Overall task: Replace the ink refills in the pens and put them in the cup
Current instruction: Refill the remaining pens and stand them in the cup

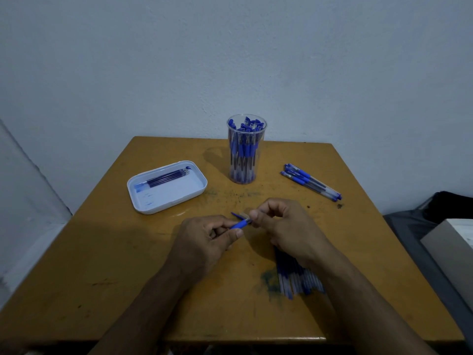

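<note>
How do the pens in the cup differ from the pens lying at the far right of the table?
The pens in the clear cup stand upright and packed close; the loose pens lie flat on the table. The cup's pens are many; the loose pens are few, side by side. Both groups have blue caps and blue grips.

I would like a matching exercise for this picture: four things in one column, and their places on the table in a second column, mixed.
Things:
1. clear cup
2. white tray
3. loose pens
4. pen with blue grip

Places:
A. held between the left hand and the right hand
B. lying at the far right of the table
C. standing at the far middle, full of pens
D. at the left, holding refills

Pairs: 1-C, 2-D, 3-B, 4-A
</note>
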